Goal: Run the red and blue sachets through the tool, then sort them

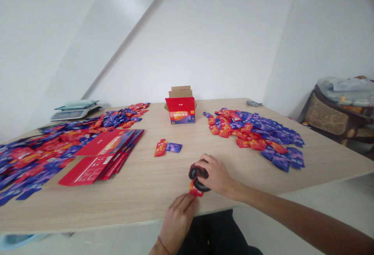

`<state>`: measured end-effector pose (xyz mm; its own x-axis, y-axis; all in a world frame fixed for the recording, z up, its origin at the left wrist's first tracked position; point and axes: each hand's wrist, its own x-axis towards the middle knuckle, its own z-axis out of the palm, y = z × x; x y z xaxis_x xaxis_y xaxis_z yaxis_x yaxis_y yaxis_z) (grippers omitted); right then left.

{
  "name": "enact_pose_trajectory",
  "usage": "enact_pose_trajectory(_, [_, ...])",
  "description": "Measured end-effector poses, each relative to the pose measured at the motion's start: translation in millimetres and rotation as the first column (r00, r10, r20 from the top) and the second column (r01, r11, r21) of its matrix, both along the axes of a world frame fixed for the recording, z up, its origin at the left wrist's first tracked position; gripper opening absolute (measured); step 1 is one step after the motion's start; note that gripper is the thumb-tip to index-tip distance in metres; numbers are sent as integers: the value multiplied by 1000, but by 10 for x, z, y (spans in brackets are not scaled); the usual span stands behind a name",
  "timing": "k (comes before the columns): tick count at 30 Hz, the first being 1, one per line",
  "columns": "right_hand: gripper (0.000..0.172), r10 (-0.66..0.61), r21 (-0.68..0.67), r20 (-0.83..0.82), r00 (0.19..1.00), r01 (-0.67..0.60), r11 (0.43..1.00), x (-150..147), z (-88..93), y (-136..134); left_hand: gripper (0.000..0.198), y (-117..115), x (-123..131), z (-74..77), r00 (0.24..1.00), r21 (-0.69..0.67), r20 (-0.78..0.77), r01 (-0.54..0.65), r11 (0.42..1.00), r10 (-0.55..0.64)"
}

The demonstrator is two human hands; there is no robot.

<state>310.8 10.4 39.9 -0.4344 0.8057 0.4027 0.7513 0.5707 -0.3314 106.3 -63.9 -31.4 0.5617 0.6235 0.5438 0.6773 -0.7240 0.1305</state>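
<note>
Near the table's front edge, my left hand (180, 213) has its fingers pressed together on the near end of a red sachet (196, 192). My right hand (215, 175) is closed around a dark, glossy hand-held tool (199, 177) with rounded, loop-like parts; its exact kind is unclear. The tool rests on or just over the sachet and hides its far part. Farther back lie one loose red sachet (160, 148) and one purple-blue sachet (174, 147), side by side and touching.
An open red carton (182, 114) stands at the back middle. Flattened red cartons (101, 153) are stacked left, partly over a large sachet heap (41, 146). Another sachet pile (254, 130) spreads right. A scale (74, 112) sits back left; a patterned chair (330, 110) stands beyond the right edge.
</note>
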Motion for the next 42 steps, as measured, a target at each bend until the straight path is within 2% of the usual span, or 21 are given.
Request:
enact_pose_trajectory(3, [25, 107, -56, 145, 984, -100, 993, -191, -287, -8, 23, -5, -27, -111, 994, -69, 108, 9, 998, -1])
enact_pose_trajectory(5, [25, 127, -55, 229, 965, -117, 992, -125, -390, 124, 23, -2, -36, -138, 987, -111, 160, 19, 994, -1])
enact_pose_trajectory(7, [21, 42, -41, 275, 961, -32, 999, 72, -382, 338, 24, -1, -41, -145, 981, -123, 193, 37, 992, -13])
enact_pose_trajectory(9, [17, -51, -29, 320, 946, 63, 998, 279, -283, 531, 24, -3, -44, -152, 978, -136, 209, 50, 989, -21])
enact_pose_trajectory(11, [18, -105, 15, 288, 952, 105, 994, 367, -151, 590, 24, -5, -45, -166, 975, -143, 221, 52, 988, -20])
enact_pose_trajectory(13, [23, -101, 62, 196, 975, 91, 994, 276, -60, 470, 24, -9, -43, -176, 974, -138, 225, 50, 989, -18])
enact_pose_trajectory(15, [27, -23, 73, 126, 992, 14, 997, 59, -54, 235, 23, -14, -39, -170, 975, -131, 220, 42, 990, -12])
enact_pose_trajectory(18, [26, 142, 11, 183, 973, -146, 989, -221, -185, -42, 22, -16, -30, -143, 980, -154, 197, 21, 988, 9])
enact_pose_trajectory(20, [28, 171, -18, 250, 953, -172, 985, -216, -293, -24, 22, -10, -26, -140, 982, -160, 191, 25, 987, 7])
enact_pose_trajectory(22, [28, 117, -25, 295, 948, -115, 993, -35, -358, 161, 23, -3, -30, -158, 979, -147, 202, 45, 988, -14])
enact_pose_trajectory(26, [22, -83, -31, 288, 954, 96, 995, 593, -340, 650, 25, -5, -52, -157, 980, -137, 197, 70, 988, -42])
enact_pose_trajectory(28, [24, -174, -33, 148, 974, 181, 983, 914, -321, 787, 24, 3, -46, -79, 990, -161, 137, 54, 985, -32])
enact_pose_trajectory(30, [26, -279, -34, -36, 959, 278, 960, 1219, -343, 840, 23, 45, 4, 54, 999, -199, 53, 13, 980, -2])
enact_pose_trajectory(33, [26, -434, -88, -215, 875, 425, 901, 1664, -483, 832, 19, 213, 195, 273, 989, -244, -50, -145, 959, 137])
enact_pose_trajectory(34, [27, -473, -122, -247, 846, 457, 881, 1803, -556, 816, 29, 295, 284, 328, 976, -258, -88, -218, 941, 202])
enact_pose_trajectory(36, [29, -516, -186, -316, 796, 481, 857, 2045, -723, 772, 60, 471, 473, 392, 936, -300, -184, -345, 889, 301])
enact_pose_trajectory(37, [32, -515, -203, -362, 777, 473, 857, 2138, -806, 746, 69, 556, 560, 402, 917, -326, -235, -386, 863, 322])
enact_pose_trajectory(39, [37, -478, -202, -468, 744, 437, 877, 2261, -945, 691, 69, 703, 687, 391, 899, -385, -309, -417, 823, 311])
enact_pose_trajectory(42, [39, -403, -172, -582, 707, 377, 910, 2311, -1047, 629, 71, 889, 727, 370, 923, -487, -328, -349, 801, 203])
